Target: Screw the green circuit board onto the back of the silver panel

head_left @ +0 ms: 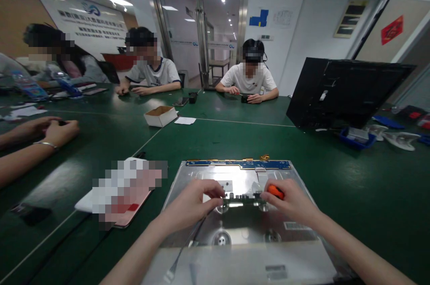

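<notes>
A metal display panel [248, 231] lies on the green table in front of me, with a blue circuit strip [238, 165] along its far edge. Above its middle is a small green circuit board [242, 201]. My left hand [201, 200] pinches the board's left end between thumb and fingers. At the board's right end, my right hand [289, 195] has its fingers curled round an orange-handled tool [276, 192], the fingertips touching the board. A thin cable [191, 238] runs down from near my left hand across the panel.
A phone in a pink case [143, 202] and white papers lie left of the panel. Farther off are an open white box [161, 116], a black screen [342, 92] and a blue tray [358, 138]. Another person's hands [58, 133] are at the left; three people sit beyond.
</notes>
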